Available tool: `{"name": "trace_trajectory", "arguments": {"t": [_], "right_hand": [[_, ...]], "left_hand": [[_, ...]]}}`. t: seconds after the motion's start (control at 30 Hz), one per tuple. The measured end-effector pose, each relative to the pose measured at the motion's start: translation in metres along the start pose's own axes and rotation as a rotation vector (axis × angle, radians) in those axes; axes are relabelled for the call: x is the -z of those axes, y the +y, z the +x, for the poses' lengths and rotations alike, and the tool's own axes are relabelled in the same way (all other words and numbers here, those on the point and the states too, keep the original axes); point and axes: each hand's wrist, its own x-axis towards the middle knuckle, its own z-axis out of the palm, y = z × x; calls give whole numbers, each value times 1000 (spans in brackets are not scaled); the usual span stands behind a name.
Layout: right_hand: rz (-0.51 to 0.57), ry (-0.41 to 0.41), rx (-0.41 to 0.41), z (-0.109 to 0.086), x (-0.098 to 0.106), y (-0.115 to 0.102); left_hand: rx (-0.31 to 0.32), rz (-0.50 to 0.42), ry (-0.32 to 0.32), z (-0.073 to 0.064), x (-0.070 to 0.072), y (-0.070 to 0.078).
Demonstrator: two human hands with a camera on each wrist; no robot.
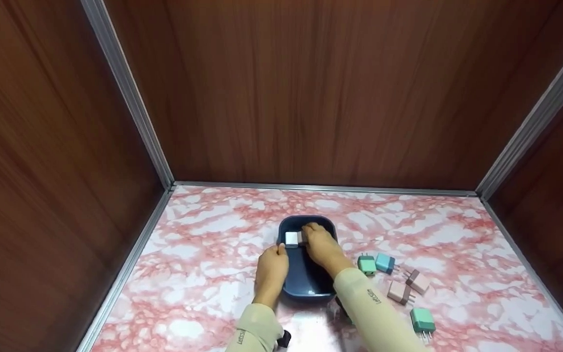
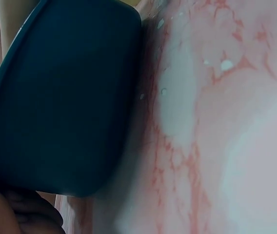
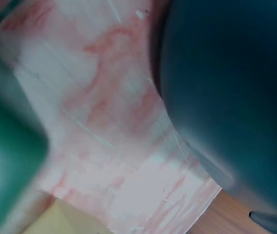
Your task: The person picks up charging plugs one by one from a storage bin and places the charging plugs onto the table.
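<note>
A dark blue rectangular tub stands on the marbled tabletop. My left hand grips its left rim, thumb at the edge; in the left wrist view the curled fingers show by the tub wall. My right hand reaches down into the tub's far half. Its fingers pinch the grey-brown end of a two-tone plug charger, whose white end points left. The fingertips are partly hidden. In the right wrist view only the tub's outer wall shows, not the fingers.
Right of the tub lie several two-tone plug chargers: a green one, a blue one, two pink ones, one of them nearer, and another green one at the front. Brown wood-grain panels with metal edging enclose the table.
</note>
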Motion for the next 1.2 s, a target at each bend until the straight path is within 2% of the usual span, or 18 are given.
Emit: {"name": "trace_trajectory", "arguments": {"t": [0.13,0.37,0.67,0.93,1.2], "right_hand": [[-15,48,27,-2,-4,-1],[-54,73,4,-2,-9,-1],[-46,159,25,-3,-14,0],[-36,150,12,-3,-14,-1],[-8,162,8,-3,-11,-4]], "left_hand": [[-2,-9,-1,0,-1,-2],[19,-10,-22,1,-2,-2],[21,-11,-20,-1,-1,0],[-4,-18,-8,-1,0,-1],[7,-23,-14,-2,2,0]]}}
